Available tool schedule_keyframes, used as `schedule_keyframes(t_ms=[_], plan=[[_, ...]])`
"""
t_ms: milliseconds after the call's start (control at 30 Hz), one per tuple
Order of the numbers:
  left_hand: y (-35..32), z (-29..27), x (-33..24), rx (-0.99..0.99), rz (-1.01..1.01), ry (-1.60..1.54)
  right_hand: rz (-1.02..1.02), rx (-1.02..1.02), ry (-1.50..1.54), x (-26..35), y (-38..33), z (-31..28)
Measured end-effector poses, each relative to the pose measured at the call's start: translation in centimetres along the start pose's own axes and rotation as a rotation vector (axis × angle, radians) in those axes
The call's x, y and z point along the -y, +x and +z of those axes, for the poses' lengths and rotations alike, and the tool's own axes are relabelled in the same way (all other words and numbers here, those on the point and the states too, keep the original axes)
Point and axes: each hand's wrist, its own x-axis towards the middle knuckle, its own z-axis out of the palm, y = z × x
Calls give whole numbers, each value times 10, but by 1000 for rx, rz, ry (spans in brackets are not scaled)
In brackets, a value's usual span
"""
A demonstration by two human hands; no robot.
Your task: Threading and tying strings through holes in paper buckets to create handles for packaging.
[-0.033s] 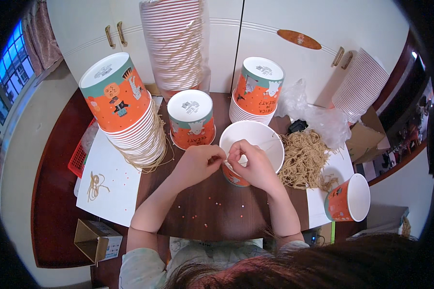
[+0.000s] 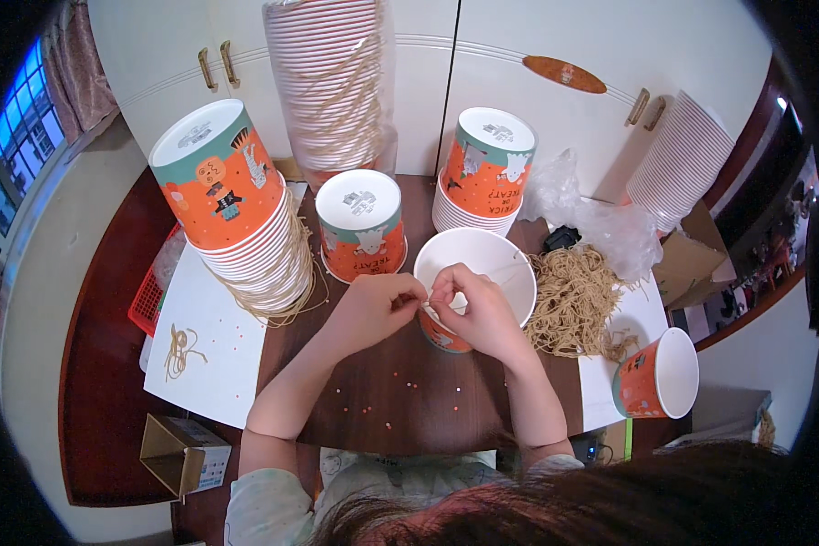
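Observation:
An upright, open paper bucket [image 2: 491, 250], white inside and orange and green outside, stands before me. Both hands meet at its near left rim. My left hand [image 2: 387, 305] is closed in a pinch there, and the fingertips of my right hand [image 2: 471, 308] are pinched against it. Between them shows a small pale bit of what looks like string, mostly hidden by the fingers. Some string also shows at the bucket's far right rim. A tangled heap of tan string [image 2: 573, 300] lies right of the bucket. Beyond my left hand sits an upside-down bucket [image 2: 359, 205].
Upside-down bucket stacks stand at left [image 2: 218, 182] and back right [image 2: 491, 159], the left one hung with string. Behind rises a tall wrapped stack [image 2: 332, 82]. A loose bucket [image 2: 642, 387] lies at right. Small dots [image 2: 409, 385] dot the brown table. A carton [image 2: 184, 453] sits lower left.

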Motion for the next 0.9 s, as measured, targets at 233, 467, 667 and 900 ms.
schedule_keyframes(t_ms=[233,467,667,900], plan=[[1,1,7,65,-196,-281,21,10,-4,-2,0,-1],[3,4,3,59,-190,-312,26,6,-8,-3,-1,-1],[5,4,19,64,-203,-513,47,35,-23,0,-1,-4],[8,-2,19,210,-489,-1000,80,62,-16,-1,-3,-9]])
